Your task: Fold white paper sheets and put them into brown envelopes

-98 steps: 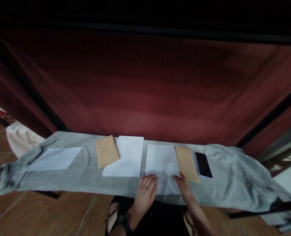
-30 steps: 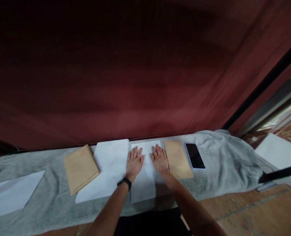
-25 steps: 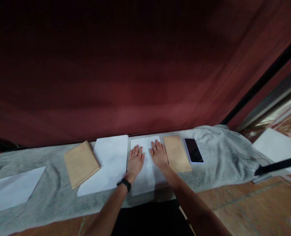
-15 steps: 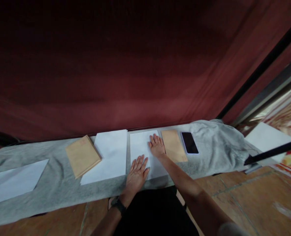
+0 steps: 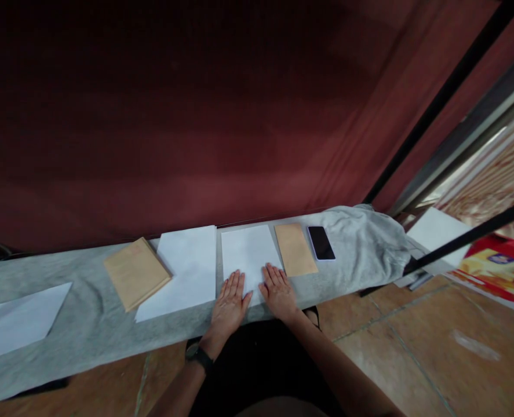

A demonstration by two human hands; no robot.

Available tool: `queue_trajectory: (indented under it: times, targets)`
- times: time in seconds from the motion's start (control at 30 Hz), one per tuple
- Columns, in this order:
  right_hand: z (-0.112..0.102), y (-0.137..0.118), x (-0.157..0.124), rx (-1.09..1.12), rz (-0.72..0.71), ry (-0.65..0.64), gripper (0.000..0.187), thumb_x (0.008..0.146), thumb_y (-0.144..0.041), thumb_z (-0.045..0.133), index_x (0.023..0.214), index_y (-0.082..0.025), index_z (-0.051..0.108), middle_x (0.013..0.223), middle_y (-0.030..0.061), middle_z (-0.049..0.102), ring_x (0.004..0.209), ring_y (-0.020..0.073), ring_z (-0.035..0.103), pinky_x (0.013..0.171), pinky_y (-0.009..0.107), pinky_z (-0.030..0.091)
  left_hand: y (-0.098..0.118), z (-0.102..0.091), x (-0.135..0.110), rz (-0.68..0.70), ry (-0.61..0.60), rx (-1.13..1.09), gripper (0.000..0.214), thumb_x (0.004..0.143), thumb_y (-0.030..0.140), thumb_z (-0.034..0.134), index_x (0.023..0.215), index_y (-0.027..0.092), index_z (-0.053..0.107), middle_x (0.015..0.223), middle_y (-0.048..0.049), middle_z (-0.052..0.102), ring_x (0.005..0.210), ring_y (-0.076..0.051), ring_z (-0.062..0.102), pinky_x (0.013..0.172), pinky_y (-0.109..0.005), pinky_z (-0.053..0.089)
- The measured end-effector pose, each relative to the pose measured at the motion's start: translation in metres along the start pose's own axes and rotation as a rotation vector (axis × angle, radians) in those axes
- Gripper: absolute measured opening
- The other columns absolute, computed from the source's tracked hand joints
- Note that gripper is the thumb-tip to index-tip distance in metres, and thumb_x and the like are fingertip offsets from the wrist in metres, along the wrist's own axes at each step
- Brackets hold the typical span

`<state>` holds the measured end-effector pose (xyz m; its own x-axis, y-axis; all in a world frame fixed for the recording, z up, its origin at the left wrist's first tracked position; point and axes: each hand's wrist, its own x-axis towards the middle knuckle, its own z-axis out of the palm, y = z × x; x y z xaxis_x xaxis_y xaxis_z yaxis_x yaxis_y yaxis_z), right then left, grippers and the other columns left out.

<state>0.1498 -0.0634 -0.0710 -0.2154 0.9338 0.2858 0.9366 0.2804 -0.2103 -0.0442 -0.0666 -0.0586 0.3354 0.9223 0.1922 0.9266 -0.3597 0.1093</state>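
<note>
A white sheet of paper (image 5: 248,249) lies on the grey cloth in front of me. My left hand (image 5: 230,302) rests flat on its near left part, fingers stretched out, with a dark watch on the wrist. My right hand (image 5: 278,291) lies flat on the near right part, fingers extended and empty. Just right of the sheet is a brown envelope (image 5: 295,250), close to my right fingertips. To the left, a stack of white paper (image 5: 191,266) lies partly under a stack of brown envelopes (image 5: 137,272).
A phone (image 5: 321,243) lies right of the single envelope. Another white sheet (image 5: 19,321) is at the far left. Grey cloth (image 5: 89,324) covers the narrow bench. A dark red curtain (image 5: 222,150) hangs behind, and black poles (image 5: 474,236) stand at the right, near a red box (image 5: 504,269).
My right hand has slid from the upper right of the sheet down toward the near edge. My left hand stays flat near its lower left. The camera view has shifted slightly.
</note>
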Motion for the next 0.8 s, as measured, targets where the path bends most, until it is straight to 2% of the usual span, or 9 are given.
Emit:
queue_trajectory:
  times: [0.27, 0.4, 0.5, 0.67, 0.8]
  targets:
    - [-0.01, 0.015, -0.039, -0.006, -0.033, 0.049, 0.06, 0.103, -0.043, 0.037, 0.152, -0.008, 0.037, 0.155, 0.0157, 0.041, 0.145, 0.0262, 0.038, 0.12, 0.044, 0.03, -0.008, -0.004, -0.026, 0.029, 0.036, 0.055, 0.066, 0.102, 0.049, 0.028, 0.148, 0.005, 0.041, 0.155, -0.0196, 0.041, 0.147, -0.029, 0.034, 0.12, -0.046, 0.032]
    - [-0.013, 0.017, -0.049, -0.018, -0.072, 0.093, 0.061, 0.103, -0.04, 0.041, 0.152, -0.005, 0.036, 0.153, 0.0188, 0.043, 0.144, 0.0277, 0.039, 0.119, 0.045, 0.033, -0.011, -0.006, -0.036, 0.064, 0.017, 0.064, 0.064, 0.1, 0.048, 0.034, 0.146, 0.005, 0.046, 0.154, -0.0208, 0.043, 0.145, -0.03, 0.038, 0.118, -0.045, 0.036]
    - [-0.015, 0.02, -0.053, -0.024, -0.119, 0.107, 0.062, 0.101, -0.038, 0.045, 0.153, -0.005, 0.034, 0.154, 0.0195, 0.042, 0.144, 0.0279, 0.038, 0.119, 0.046, 0.034, -0.012, -0.009, -0.041, 0.076, -0.021, 0.074, 0.058, 0.099, 0.046, 0.04, 0.144, 0.01, 0.049, 0.153, -0.0187, 0.044, 0.144, -0.029, 0.04, 0.116, -0.044, 0.039]
    - [-0.024, 0.037, -0.058, -0.021, -0.204, 0.023, 0.063, 0.098, -0.036, 0.051, 0.152, -0.007, 0.036, 0.155, 0.0174, 0.041, 0.145, 0.0256, 0.037, 0.12, 0.043, 0.033, -0.013, -0.015, -0.041, 0.119, -0.125, 0.096, 0.051, 0.097, 0.037, 0.043, 0.141, 0.013, 0.053, 0.151, -0.0175, 0.048, 0.142, -0.03, 0.043, 0.114, -0.045, 0.041]
    - [-0.03, 0.044, -0.064, -0.027, -0.228, -0.019, 0.065, 0.095, -0.03, 0.054, 0.153, -0.009, 0.034, 0.156, 0.0167, 0.04, 0.145, 0.0249, 0.037, 0.12, 0.044, 0.033, -0.017, -0.015, -0.034, 0.108, -0.184, 0.106, 0.049, 0.093, 0.021, 0.038, 0.139, 0.019, 0.055, 0.146, -0.0128, 0.055, 0.14, -0.028, 0.046, 0.113, -0.046, 0.041]
